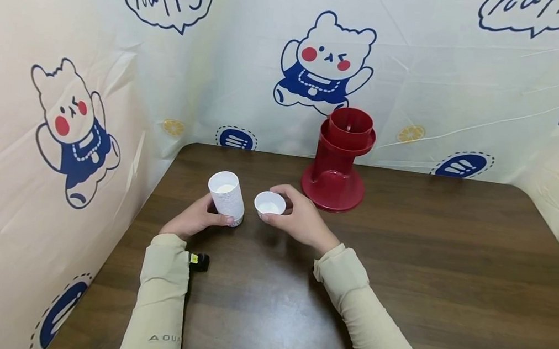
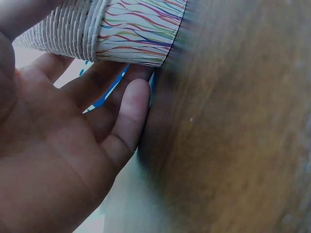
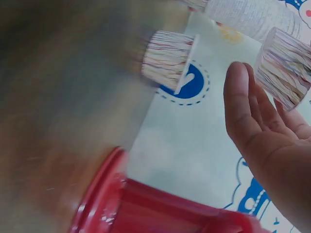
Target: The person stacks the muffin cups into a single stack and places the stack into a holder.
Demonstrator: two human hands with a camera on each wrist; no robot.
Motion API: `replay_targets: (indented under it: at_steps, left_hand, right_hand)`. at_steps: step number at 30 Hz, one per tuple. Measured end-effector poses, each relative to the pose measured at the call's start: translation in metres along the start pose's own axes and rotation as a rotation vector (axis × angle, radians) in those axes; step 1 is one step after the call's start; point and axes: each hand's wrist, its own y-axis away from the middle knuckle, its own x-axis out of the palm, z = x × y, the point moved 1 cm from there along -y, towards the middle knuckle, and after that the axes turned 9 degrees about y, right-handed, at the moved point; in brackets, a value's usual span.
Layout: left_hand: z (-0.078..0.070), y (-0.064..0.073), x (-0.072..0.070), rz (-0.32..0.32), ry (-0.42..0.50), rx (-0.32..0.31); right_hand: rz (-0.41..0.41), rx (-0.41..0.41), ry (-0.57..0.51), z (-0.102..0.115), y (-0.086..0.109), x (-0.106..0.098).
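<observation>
A tall stack of white paper cups (image 1: pixel 227 196) stands near the table's far left, with my left hand (image 1: pixel 196 217) gripping it low down. In the left wrist view, the bottom cup (image 2: pixel 141 29) of that stack shows coloured wavy lines and meets the tabletop, and the left hand (image 2: pixel 63 141) curves around it. To the right of the stack, my right hand (image 1: pixel 301 215) holds a single paper cup (image 1: pixel 270 203) between thumb and fingers, mouth up. The right wrist view shows this held cup (image 3: pixel 285 68) raised above another paper cup (image 3: pixel 169 60) standing on the table.
A dark red plastic holder (image 1: pixel 334 187) with a round base and cylindrical top stands behind the right hand, close to the table's back edge. A printed cloth (image 1: pixel 237 82) hangs around the brown wooden table (image 1: pixel 427 254). A black wrist strap (image 1: pixel 200 262) shows by the left sleeve.
</observation>
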Motion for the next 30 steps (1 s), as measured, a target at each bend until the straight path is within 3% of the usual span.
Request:
replay_targets:
  at_steps: [9,17,24,30]
  left_hand:
    - [0.002,0.001,-0.002,0.010,-0.015,0.004]
    - [0.001,0.000,-0.003,0.016,-0.005,0.004]
    - [0.001,0.000,-0.003,0.014,0.003,0.010]
    - [0.002,0.000,-0.003,0.019,0.022,0.035]
  right_hand:
    - [-0.032,-0.031,-0.063,0.028,-0.023,-0.004]
    - [0.002,-0.047,-0.142,0.045,-0.038,0.000]
    - [0.033,-0.067,-0.188,0.053,-0.049,0.011]
    - [0.035,-0.020,-0.177,0.053,-0.056,0.019]
